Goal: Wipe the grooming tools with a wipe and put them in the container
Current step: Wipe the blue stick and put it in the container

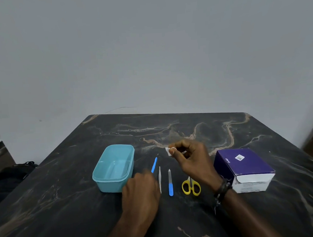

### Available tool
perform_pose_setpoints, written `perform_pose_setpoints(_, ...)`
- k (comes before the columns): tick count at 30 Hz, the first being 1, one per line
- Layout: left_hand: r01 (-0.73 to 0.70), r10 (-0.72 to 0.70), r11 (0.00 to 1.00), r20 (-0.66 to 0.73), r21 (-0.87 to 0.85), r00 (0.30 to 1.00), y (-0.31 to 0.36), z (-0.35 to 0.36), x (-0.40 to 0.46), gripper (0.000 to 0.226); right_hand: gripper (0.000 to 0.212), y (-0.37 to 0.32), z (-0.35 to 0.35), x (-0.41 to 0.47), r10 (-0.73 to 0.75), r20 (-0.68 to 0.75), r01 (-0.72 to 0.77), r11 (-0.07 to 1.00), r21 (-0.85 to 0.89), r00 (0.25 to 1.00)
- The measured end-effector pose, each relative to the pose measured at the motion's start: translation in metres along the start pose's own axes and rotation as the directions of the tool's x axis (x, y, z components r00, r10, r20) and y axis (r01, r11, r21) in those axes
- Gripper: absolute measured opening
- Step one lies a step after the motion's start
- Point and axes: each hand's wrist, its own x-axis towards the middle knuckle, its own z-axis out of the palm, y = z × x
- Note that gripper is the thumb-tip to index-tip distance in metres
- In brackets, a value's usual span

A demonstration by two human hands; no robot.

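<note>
My right hand (191,161) pinches a small white wipe (168,151) above the dark marble table (66,203). Lying in a row on the table are a blue-handled tool (154,164), silver tweezers (160,177), a nail file with a blue handle (170,184) and yellow-handled scissors (191,186). My left hand (141,190) is low over the near end of the blue-handled tool, beside the tweezers; whether its fingers hold the tool is hidden. An empty light-blue container (113,167) stands left of the tools.
A purple and white box (244,168) sits at the right of the table. A black bag (16,171) lies on the floor beyond the table's left edge. A plain wall rises behind the table.
</note>
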Motion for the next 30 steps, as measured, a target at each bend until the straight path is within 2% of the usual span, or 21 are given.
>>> perform_pose_setpoints(3,-0.106,0.07,0.976,-0.192,-0.188,0.979,0.004,-0.005,0.008,0.022,0.01,0.002,0.005,-0.003,0.044,-0.112,-0.031,0.993,0.11,0.993)
perform_pose_setpoints(5,-0.217,0.112,0.91,-0.295,-0.353,0.949,0.006,-0.002,0.018,0.022,0.011,0.002,0.006,-0.003,0.103,-0.181,-0.06,0.972,0.229,0.978)
perform_pose_setpoints(7,-0.316,0.169,0.839,-0.34,-0.443,0.925,0.008,0.002,0.032,0.022,0.012,0.001,0.006,-0.004,0.174,-0.225,-0.092,0.938,0.335,0.959)
perform_pose_setpoints(10,-0.413,0.261,0.678,-0.326,-0.608,0.909,0.012,0.008,0.049,0.018,0.011,-0.002,0.005,-0.005,0.238,-0.265,-0.107,0.897,0.428,0.934)
perform_pose_setpoints(13,-0.338,0.251,0.508,-0.239,-0.792,0.938,0.014,0.016,0.055,0.008,0.006,-0.002,0.001,-0.004,0.317,-0.25,-0.144,0.834,0.533,0.915)
perform_pose_setpoints(15,-0.295,0.227,0.452,-0.211,-0.842,0.951,0.014,0.021,0.053,0.007,0.004,-0.002,-0.002,-0.003,0.372,-0.21,-0.179,0.776,0.605,0.904)
perform_pose_setpoints(19,-0.319,0.264,0.457,-0.215,-0.83,0.94,0.012,0.033,0.047,0.006,0.007,-0.001,-0.005,-0.001,0.387,-0.141,-0.161,0.649,0.744,0.911)
perform_pose_setpoints(24,-0.37,0.29,0.502,-0.251,-0.782,0.924,0.008,0.038,0.045,0.006,0.008,-0.002,-0.006,-0.001,0.326,-0.112,-0.139,0.656,0.742,0.939)
perform_pose_setpoints(28,-0.406,0.296,0.501,-0.289,-0.764,0.91,0.006,0.037,0.046,0.008,0.02,-0.004,-0.011,-0.001,0.323,-0.004,-0.199,0.593,0.78,0.947)
perform_pose_setpoints(30,-0.415,0.298,0.5,-0.3,-0.76,0.906,0.004,0.038,0.046,0.01,0.02,-0.005,-0.013,-0.001,0.315,0.003,-0.199,0.591,0.782,0.949)
